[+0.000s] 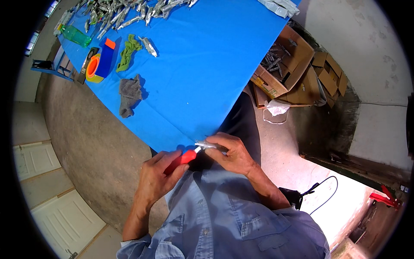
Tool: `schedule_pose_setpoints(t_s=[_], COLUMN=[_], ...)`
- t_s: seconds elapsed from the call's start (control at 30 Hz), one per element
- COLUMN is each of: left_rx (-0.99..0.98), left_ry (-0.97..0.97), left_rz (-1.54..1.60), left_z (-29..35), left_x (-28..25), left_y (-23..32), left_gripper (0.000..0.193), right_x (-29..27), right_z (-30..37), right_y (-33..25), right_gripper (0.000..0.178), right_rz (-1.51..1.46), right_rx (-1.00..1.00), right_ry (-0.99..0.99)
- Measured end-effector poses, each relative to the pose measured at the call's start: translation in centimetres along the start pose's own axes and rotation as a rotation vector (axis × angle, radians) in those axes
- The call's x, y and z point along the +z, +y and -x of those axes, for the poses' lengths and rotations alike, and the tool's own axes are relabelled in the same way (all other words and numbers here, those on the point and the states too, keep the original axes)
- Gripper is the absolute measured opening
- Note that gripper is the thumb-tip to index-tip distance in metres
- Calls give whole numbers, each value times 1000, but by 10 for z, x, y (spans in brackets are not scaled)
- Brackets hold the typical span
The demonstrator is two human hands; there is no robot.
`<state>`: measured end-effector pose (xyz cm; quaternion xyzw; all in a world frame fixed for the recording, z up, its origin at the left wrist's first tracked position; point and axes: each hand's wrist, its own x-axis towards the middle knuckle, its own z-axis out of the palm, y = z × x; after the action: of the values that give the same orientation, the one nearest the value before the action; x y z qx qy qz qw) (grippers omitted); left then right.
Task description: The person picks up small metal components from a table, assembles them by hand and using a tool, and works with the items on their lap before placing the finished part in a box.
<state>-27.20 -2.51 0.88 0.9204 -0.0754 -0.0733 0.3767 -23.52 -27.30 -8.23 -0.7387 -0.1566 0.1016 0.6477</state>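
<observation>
At the near corner of the blue-covered table (194,86), my left hand (153,177) is closed around a red-handled knife (184,159), its short pale blade pointing right. My right hand (236,156) pinches a small silvery-grey metal piece (202,144) between thumb and fingers, and the blade tip meets or nearly meets its underside. The far end of that piece is hidden by my fingers. Farther up the cloth lie a crumpled dark grey rag (129,96), a green cloth glove or rag (127,54) and a single grey metal piece (149,46).
A heap of grey metal pieces (125,13) covers the far left of the table, near a green plastic bottle (75,35) and rolls of coloured tape (98,64). Right of the table, a cardboard box (297,64) holds more pieces, with a flattened carton (331,73) beside it.
</observation>
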Motion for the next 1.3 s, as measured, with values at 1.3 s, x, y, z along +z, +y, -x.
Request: schedule_pose_setpoints(t_s=[1.3], left_rx=[202], left_ry=[34], left_rz=[-190], left_z=[-3], left_x=[-7], left_y=[11], left_gripper=[44], right_x=[0], right_z=[2], right_y=[-15], right_gripper=[24], right_rz=[-468], right_rx=[387], right_ry=[-118])
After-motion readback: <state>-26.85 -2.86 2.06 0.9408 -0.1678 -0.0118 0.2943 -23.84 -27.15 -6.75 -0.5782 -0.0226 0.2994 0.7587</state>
